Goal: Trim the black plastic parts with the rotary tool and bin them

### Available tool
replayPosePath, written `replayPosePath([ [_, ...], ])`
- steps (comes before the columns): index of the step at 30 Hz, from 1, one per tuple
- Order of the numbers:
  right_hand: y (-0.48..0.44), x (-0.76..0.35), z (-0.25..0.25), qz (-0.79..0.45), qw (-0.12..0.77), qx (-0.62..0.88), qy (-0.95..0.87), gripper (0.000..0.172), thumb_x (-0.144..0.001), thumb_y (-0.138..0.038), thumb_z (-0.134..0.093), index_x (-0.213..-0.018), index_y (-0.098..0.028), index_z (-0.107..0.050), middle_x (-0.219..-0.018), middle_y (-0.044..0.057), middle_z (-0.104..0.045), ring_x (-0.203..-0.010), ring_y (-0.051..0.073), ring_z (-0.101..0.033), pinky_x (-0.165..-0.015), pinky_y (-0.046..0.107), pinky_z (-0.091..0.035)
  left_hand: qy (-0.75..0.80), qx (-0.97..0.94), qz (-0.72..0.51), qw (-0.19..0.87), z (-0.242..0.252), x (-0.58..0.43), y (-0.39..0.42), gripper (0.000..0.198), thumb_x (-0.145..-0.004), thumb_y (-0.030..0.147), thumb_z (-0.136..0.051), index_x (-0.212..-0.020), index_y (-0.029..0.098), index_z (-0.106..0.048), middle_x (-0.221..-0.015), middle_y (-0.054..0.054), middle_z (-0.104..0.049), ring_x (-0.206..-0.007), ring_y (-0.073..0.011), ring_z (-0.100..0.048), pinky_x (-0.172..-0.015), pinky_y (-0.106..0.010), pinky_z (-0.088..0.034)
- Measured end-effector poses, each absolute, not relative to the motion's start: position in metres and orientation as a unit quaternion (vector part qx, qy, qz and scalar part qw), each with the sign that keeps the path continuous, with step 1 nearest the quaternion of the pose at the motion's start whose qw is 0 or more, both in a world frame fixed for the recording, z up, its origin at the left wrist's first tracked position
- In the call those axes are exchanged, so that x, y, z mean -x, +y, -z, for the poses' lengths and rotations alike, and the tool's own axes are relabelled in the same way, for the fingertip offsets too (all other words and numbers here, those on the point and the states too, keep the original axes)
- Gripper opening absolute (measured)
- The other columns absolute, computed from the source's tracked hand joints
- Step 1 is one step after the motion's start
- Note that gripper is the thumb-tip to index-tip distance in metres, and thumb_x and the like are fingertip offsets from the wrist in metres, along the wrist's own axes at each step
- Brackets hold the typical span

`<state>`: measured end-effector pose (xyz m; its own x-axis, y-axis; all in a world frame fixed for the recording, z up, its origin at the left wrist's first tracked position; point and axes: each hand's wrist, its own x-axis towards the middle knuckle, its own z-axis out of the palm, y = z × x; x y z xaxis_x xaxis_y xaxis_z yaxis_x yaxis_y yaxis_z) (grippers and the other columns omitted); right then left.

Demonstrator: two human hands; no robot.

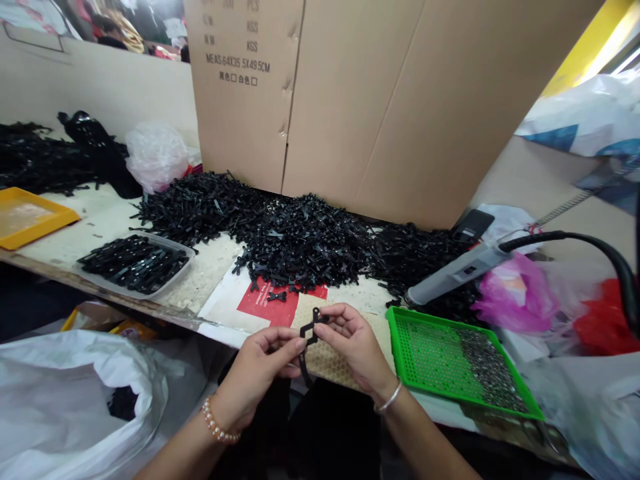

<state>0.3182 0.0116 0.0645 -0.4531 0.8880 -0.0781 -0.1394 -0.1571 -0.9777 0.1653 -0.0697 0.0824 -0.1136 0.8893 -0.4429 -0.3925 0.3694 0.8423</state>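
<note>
My left hand point(260, 370) and my right hand point(357, 343) meet above the front edge of the table. Between them they pinch a thin black plastic linkage piece point(303, 367), angled at the top with a curved strip hanging below. My left thumb and fingers grip its middle; my right fingertips close on its upper end and partly hide it. Beneath the hands lies a tan honeycomb-patterned mat point(330, 363). A small black bone-shaped part point(277, 296) rests on a red printed patch just beyond. Behind it spreads a heap of small black parts point(310, 243).
At right, a green perforated tray point(393, 340) holds small metal pieces point(493, 367); a grey corded electric screwdriver point(457, 272) is above it. A clear tub point(187, 265) of black strips and a yellow tray point(65, 215) stand left. A large carton point(370, 100) walls the back. A white sack point(65, 373) sits lower left.
</note>
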Motion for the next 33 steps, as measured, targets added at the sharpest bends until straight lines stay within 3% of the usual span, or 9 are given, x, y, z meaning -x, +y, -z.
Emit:
replayPosePath([
  [7,-0.012,-0.310,-0.052,-0.659,0.423,0.376,-0.496,0.037,-0.074,-0.045,-0.077,-0.097,-0.021,-0.060,-0.086,0.002,-0.061,-0.080,0.017,-0.059,-0.073,0.027,-0.051,0.542,-0.136,-0.591,0.583,-0.073,-0.172,-0.068,0.067,-0.056,0.028,-0.086,-0.111,0.018,-0.048,-0.069,0.004,-0.063,-0.059,-0.0100,-0.061,-0.059,-0.021,-0.054],
  [16,-0.028,-0.318,-0.040,-0.639,0.451,0.405,-0.474,0.030,-0.078,-0.047,-0.074,-0.087,-0.020,-0.063,-0.085,0.002,-0.061,-0.083,0.018,-0.057,-0.078,0.028,-0.048,0.517,-0.138,-0.613,0.581,-0.071,-0.185,-0.067,0.079,-0.054,0.022,-0.088,-0.118,0.022,-0.042,-0.073,0.007,-0.061,-0.064,-0.0100,-0.063,-0.062,-0.021,-0.055],
  [23,-0.039,-0.325,-0.041,-0.642,0.452,0.384,-0.486,0.026,-0.080,-0.044,-0.072,-0.089,-0.020,-0.065,-0.087,0.003,-0.064,-0.081,0.017,-0.060,-0.076,0.027,-0.051,0.483,-0.098,-0.577,0.652,-0.065,-0.185,-0.068,0.051,-0.060,0.017,-0.086,-0.103,0.014,-0.059,-0.082,-0.003,-0.069,-0.069,-0.0095,-0.064,-0.064,-0.018,-0.052],
  [27,-0.045,-0.330,-0.034,-0.656,0.463,0.390,-0.451,0.032,-0.073,-0.039,-0.080,-0.095,-0.021,-0.066,-0.096,0.005,-0.066,-0.088,0.020,-0.063,-0.081,0.032,-0.053,0.444,-0.072,-0.595,0.666,-0.063,-0.192,-0.070,0.043,-0.060,0.015,-0.085,-0.098,0.015,-0.065,-0.084,-0.001,-0.069,-0.072,-0.0089,-0.063,-0.068,-0.018,-0.052],
  [33,-0.044,-0.338,-0.030,-0.657,0.505,0.410,-0.382,0.037,-0.064,-0.038,-0.086,-0.093,-0.019,-0.071,-0.091,0.006,-0.069,-0.085,0.020,-0.064,-0.078,0.031,-0.054,0.433,-0.047,-0.563,0.702,-0.065,-0.206,-0.070,0.028,-0.055,0.024,-0.088,-0.075,0.013,-0.072,-0.080,-0.002,-0.069,-0.072,-0.0097,-0.062,-0.069,-0.019,-0.051],
])
